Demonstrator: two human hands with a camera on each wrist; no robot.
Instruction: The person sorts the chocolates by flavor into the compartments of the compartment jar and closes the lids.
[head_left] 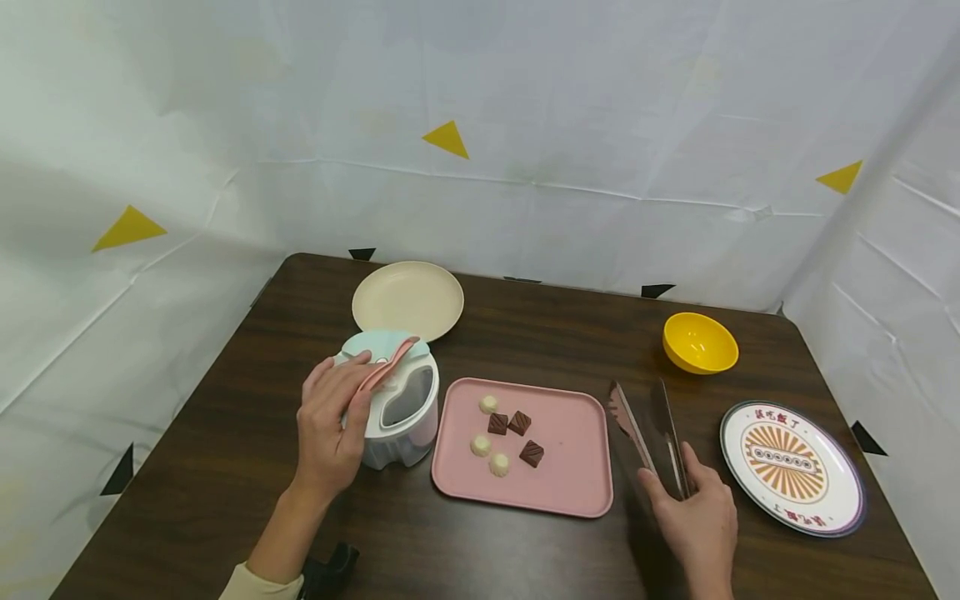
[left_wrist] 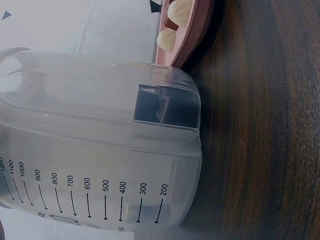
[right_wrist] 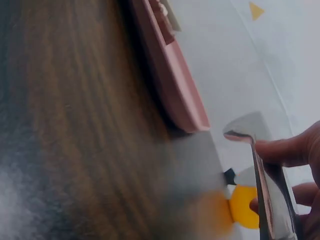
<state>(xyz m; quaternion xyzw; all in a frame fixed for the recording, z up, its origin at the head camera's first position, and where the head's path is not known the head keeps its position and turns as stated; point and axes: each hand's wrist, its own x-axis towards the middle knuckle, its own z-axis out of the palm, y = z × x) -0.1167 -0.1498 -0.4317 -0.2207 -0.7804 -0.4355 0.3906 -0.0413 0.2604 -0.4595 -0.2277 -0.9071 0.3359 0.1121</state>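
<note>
My left hand [head_left: 330, 417] lies at the top of a clear storage container [head_left: 401, 446], its fingers and thumb holding a raised pink lid flap [head_left: 390, 364]. A mint lid section [head_left: 378, 341] is beyond the flap, and an opening [head_left: 407, 398] shows on the container's right. Black measuring marks run along its clear wall [left_wrist: 90, 150] in the left wrist view. My right hand [head_left: 697, 517] grips metal tongs [head_left: 636, 433] whose arms are spread apart with nothing between the tips. Left of the tongs, a pink tray [head_left: 570, 450] carries several dark square chocolates [head_left: 532, 453] and cream-white swirled pieces [head_left: 499, 464].
A cream plate [head_left: 408, 298] lies behind the container. At the back right stands a yellow bowl [head_left: 700, 343]. To the right of my right hand is a printed white plate [head_left: 793, 468]. White sheeting [head_left: 525, 100] hangs behind the dark wooden table [head_left: 480, 558].
</note>
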